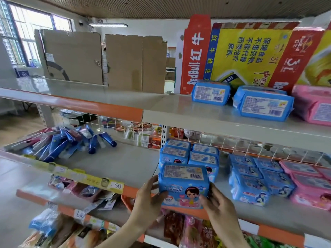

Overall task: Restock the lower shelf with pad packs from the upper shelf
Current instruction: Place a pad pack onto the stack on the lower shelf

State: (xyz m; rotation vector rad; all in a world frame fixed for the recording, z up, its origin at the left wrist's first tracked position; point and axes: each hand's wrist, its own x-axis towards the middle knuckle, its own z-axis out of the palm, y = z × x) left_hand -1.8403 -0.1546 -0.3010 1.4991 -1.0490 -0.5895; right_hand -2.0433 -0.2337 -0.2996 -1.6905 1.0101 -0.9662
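Brown flattened cardboard sheets [100,58] stand on the left top shelf. Dark blue plastic tubes [93,143] lie heaped below. Yellow price strip [86,178] fronts them.

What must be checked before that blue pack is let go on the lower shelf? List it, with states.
1. Both hands on blue pack: left hand, right hand - ok.
2. Pack upright, front facing out - ok.
3. Lined up with blue stack behind - ok.
4. Pack fully resting on lower shelf - cannot tell.
5. Upper shelf stock left: two blue packs - ok.
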